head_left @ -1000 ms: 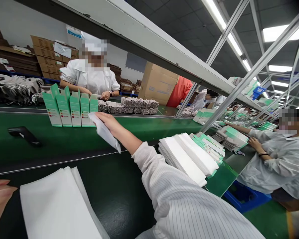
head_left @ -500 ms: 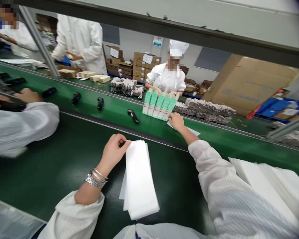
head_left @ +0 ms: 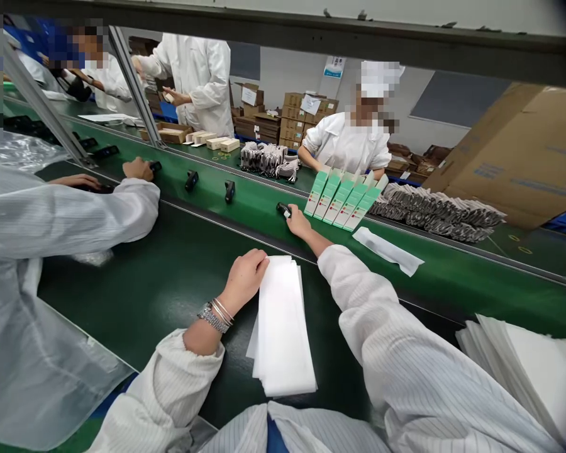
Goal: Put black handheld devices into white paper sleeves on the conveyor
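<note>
My left hand (head_left: 244, 277) pinches the top left corner of a stack of thin white sleeves (head_left: 287, 327) lying on the dark green work surface. The sleeves are long, narrow and slightly fanned. Out over the green belt, my right hand (head_left: 299, 222) has its fingers closed on a small black handheld device (head_left: 283, 210), whose exact kind I cannot make out. To the right of that hand, a white pouch (head_left: 389, 251) lies flat on the belt. Just beyond stands a row of several green-and-white boxes (head_left: 342, 200) with open flaps.
More black devices (head_left: 229, 190) sit spaced along the belt (head_left: 264, 234). At the left, a co-worker's hand (head_left: 139, 168) touches one. Large white sheets (head_left: 523, 358) are stacked at the right. Across the belt are grey bundles (head_left: 438, 211) and a co-worker in white (head_left: 346, 145).
My right hand has left the white pouch and moved left onto the black device. My left hand stays at the sleeves. The view has shifted; the left co-worker's hand has reached farther along the belt.
</note>
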Tool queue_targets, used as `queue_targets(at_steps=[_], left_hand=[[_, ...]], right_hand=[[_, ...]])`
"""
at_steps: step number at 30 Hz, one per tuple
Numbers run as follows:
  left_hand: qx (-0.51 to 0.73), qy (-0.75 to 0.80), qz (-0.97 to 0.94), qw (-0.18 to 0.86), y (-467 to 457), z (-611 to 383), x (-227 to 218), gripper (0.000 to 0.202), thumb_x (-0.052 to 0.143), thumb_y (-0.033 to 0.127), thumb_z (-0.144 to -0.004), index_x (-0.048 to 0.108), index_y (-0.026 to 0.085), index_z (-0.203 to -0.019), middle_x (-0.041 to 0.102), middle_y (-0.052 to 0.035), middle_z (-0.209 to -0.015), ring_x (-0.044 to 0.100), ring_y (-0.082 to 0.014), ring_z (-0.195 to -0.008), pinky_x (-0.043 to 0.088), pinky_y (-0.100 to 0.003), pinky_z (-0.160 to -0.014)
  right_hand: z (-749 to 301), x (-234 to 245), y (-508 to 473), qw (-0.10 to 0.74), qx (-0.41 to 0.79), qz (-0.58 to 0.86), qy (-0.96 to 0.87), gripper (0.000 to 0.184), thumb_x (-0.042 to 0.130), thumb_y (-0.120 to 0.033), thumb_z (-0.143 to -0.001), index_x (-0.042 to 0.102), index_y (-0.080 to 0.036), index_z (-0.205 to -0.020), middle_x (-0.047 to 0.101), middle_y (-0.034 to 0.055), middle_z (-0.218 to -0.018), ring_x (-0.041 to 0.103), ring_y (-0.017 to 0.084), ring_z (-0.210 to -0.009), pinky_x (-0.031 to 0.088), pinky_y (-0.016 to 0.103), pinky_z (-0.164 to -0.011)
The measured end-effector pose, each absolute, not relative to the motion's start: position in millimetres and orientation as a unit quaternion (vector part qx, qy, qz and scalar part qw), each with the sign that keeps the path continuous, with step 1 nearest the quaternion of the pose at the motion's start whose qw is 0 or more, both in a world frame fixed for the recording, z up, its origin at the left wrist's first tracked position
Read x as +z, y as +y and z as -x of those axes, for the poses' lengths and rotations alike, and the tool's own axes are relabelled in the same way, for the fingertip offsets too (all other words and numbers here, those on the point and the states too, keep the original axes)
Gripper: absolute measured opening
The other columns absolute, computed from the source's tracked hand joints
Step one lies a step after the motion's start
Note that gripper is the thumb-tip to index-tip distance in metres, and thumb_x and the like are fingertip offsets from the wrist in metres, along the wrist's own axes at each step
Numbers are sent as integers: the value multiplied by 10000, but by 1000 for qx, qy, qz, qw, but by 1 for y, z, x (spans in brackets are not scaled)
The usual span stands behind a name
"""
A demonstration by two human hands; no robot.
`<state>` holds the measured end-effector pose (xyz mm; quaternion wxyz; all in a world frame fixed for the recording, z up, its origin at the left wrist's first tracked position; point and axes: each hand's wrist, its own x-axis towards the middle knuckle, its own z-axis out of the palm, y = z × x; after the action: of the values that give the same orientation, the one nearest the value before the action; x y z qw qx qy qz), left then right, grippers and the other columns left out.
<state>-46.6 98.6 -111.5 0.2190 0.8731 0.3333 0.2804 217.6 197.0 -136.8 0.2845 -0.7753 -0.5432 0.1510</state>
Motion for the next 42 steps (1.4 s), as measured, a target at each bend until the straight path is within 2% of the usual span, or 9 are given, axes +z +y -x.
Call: queue_targets(at_steps=[5,8,11,15,18,24,33,38,42], left_hand=[[261,340,-877,218,95,46,-111,211,347,165,-963,553,210,-948,600,9,-802,549,-156,-713,324,-282,-671],[257,349,-875,215,93,47,-109,223,338,176,-974,554,224,-997,581,25,-739,531,-151,-646,309,-279,-636],[261,345,-880,193,93,47,-109,238,356,217,-985,569,204,-879,589,5,-781,547,-153,-690,327,-279,-645],[283,337,-885,153,92,46,-109,270,395,261,-982,606,185,-832,598,-41,-890,573,-172,-803,375,-294,-706],[274,331,-893,134,92,45,-108,299,396,284,-988,613,177,-813,612,-46,-861,580,-182,-826,375,-312,-745],[281,301,-895,172,91,45,-107,222,379,193,-978,595,201,-931,660,-2,-895,585,-156,-796,359,-322,-828],[290,306,-896,140,90,44,-104,199,415,251,-985,561,189,-864,596,-33,-935,541,-188,-923,338,-337,-870],[278,371,-866,188,91,46,-107,147,591,343,-891,572,199,-911,592,-1,-878,548,-183,-862,337,-326,-819],[279,361,-869,190,93,46,-108,115,544,243,-890,586,190,-797,580,12,-764,533,-160,-762,324,-307,-752]], right_hand=[[-216,-134,160,415,216,711,-525,584,339,-228,-919,89,-193,-1445,585,100,-1122,650,175,-933,522,325,-854],[-208,-122,123,560,287,585,-511,700,482,-349,-864,96,-240,-1438,581,63,-1063,656,182,-870,530,359,-855],[-197,-106,92,623,328,499,-505,835,627,-443,-779,127,-300,-1432,578,28,-1021,652,194,-867,543,392,-831],[-184,-90,75,643,349,467,-496,981,736,-490,-702,96,-353,-1432,587,16,-1057,644,191,-915,561,404,-813],[-178,-86,74,653,362,446,-493,1060,779,-475,-667,65,-369,-1443,587,20,-1117,654,183,-903,572,413,-811],[-173,-91,75,654,373,423,-503,1080,803,-406,-681,49,-387,-1453,566,39,-1193,669,179,-862,585,433,-823],[-168,-96,72,640,358,445,-515,1179,832,-426,-656,-15,-427,-1476,487,36,-1268,659,146,-833,601,394,-800],[-168,-95,73,644,343,454,-512,1211,844,-469,-625,-9,-406,-1483,481,67,-1290,644,153,-855,606,407,-810],[-165,-94,73,644,333,466,-507,1204,840,-492,-616,9,-395,-1481,484,76,-1286,636,167,-883,606,418,-812]])
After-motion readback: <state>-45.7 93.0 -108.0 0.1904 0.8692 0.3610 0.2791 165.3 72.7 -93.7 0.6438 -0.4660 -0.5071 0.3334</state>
